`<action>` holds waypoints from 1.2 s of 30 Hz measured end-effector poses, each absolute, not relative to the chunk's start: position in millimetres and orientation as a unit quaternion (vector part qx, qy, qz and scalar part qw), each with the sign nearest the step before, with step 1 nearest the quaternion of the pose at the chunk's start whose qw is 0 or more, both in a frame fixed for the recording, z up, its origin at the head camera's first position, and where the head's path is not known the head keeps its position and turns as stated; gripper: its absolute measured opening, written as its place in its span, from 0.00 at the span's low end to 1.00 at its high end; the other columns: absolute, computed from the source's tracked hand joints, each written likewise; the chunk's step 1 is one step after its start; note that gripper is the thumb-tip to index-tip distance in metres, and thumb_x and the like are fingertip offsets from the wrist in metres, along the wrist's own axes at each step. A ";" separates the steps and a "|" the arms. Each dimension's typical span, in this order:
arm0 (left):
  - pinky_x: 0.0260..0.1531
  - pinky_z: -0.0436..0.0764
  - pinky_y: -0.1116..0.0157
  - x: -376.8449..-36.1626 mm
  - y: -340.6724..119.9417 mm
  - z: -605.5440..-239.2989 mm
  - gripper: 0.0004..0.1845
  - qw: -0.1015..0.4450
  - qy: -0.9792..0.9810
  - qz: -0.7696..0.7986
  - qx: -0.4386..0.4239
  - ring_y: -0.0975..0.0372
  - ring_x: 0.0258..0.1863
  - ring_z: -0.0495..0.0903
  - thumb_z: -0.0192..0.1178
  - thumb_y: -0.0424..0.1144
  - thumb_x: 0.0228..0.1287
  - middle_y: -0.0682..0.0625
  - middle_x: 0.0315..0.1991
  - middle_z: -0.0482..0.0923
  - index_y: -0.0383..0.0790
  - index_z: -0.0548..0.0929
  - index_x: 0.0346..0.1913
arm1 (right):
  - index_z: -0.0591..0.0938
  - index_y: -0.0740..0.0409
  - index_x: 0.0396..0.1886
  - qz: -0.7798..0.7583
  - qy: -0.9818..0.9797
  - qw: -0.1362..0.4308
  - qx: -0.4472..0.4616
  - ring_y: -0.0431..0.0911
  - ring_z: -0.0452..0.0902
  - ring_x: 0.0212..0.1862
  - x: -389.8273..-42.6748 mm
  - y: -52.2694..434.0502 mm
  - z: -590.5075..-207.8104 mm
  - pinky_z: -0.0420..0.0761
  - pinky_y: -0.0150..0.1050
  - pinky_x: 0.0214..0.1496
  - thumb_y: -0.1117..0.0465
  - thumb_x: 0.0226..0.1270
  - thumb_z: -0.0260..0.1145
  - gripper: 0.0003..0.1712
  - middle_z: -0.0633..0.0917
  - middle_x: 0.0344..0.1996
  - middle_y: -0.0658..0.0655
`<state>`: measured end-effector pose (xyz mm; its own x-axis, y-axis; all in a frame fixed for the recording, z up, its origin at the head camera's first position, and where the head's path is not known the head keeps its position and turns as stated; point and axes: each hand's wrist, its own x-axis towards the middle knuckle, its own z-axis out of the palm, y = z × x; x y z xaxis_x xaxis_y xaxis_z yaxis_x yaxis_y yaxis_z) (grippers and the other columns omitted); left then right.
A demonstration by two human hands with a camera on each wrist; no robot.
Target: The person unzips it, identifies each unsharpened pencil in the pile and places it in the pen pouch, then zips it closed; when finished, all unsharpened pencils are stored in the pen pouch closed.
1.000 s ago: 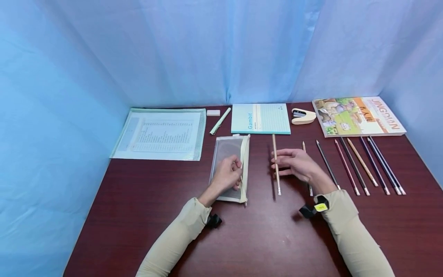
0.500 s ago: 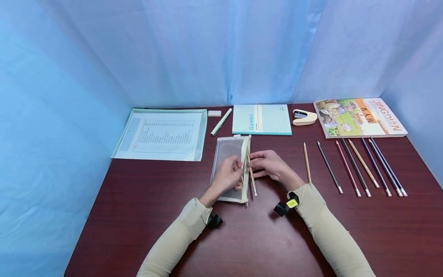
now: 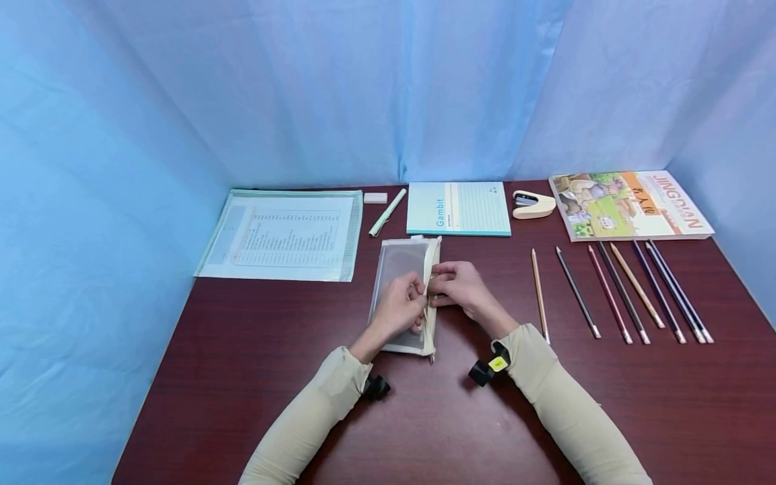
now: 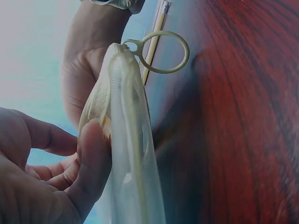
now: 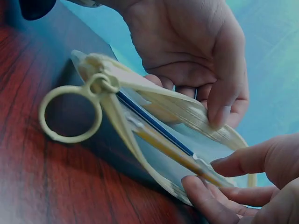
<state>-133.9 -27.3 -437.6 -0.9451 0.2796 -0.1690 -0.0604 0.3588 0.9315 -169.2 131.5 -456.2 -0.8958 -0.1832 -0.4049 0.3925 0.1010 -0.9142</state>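
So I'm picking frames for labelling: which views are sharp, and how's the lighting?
Head view: sharp, evenly lit, edges bowed by the wide lens. Left wrist view: pencil case close and soft, the background washed out. Right wrist view: dim and bluish, the ring pull clear.

A pencil case lies mid-table, with the left hand on it and the right hand at its right edge. Inside the case lie two pencils (side by side). Behind it lies a notebook; left, a folder; right, a row of pencils, before a book.
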 end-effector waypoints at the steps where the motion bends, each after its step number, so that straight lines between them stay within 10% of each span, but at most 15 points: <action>1: 0.09 0.83 0.61 -133.8 -27.2 -437.6 0.04 0.150 0.811 0.562 0.069 0.64 0.08 0.74 0.49 0.24 0.60 0.50 0.16 0.74 0.33 0.73 0.34 | 0.69 0.77 0.66 -0.661 0.716 0.212 0.073 0.40 0.84 0.28 -168.6 132.6 -455.6 0.92 0.35 0.36 0.74 0.65 0.61 0.30 0.84 0.32 0.52; 16: 0.09 0.83 0.61 -132.3 -24.7 -436.7 0.04 0.149 0.809 0.564 0.064 0.63 0.09 0.74 0.49 0.24 0.62 0.49 0.17 0.74 0.33 0.73 0.34 | 0.71 0.79 0.63 -0.622 0.767 0.156 0.022 0.38 0.85 0.36 -152.7 210.3 -436.7 0.92 0.43 0.42 0.69 0.70 0.61 0.25 0.87 0.36 0.53; 23: 0.09 0.84 0.61 -131.2 -25.0 -436.0 0.04 0.151 0.809 0.565 0.058 0.62 0.10 0.74 0.49 0.24 0.61 0.48 0.17 0.74 0.32 0.74 0.35 | 0.72 0.78 0.61 -0.592 0.798 0.116 0.023 0.32 0.85 0.35 -147.3 258.2 -426.2 0.91 0.33 0.39 0.65 0.72 0.61 0.24 0.87 0.31 0.39; 31: 0.10 0.84 0.61 -133.0 -27.0 -440.1 0.04 0.148 0.803 0.574 0.063 0.64 0.10 0.74 0.49 0.23 0.61 0.50 0.16 0.73 0.31 0.74 0.35 | 0.84 0.47 0.40 -0.687 0.723 0.068 0.033 0.34 0.87 0.32 -141.7 320.6 -422.7 0.90 0.30 0.33 0.71 0.70 0.60 0.13 0.89 0.30 0.40; 36: 0.09 0.84 0.61 -134.2 -27.3 -441.5 0.03 0.146 0.804 0.573 0.066 0.64 0.09 0.74 0.49 0.24 0.62 0.50 0.16 0.73 0.31 0.74 0.34 | 0.86 0.46 0.38 -0.730 0.679 0.041 0.062 0.35 0.88 0.31 -132.5 360.8 -423.4 0.90 0.29 0.32 0.72 0.69 0.61 0.15 0.90 0.30 0.43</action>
<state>-134.2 -27.3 -441.5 -0.9483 0.2743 -0.1595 -0.0612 0.3351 0.9402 -132.5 360.8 -423.4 -0.9889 0.0240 -0.1464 0.1442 -0.0748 -0.9867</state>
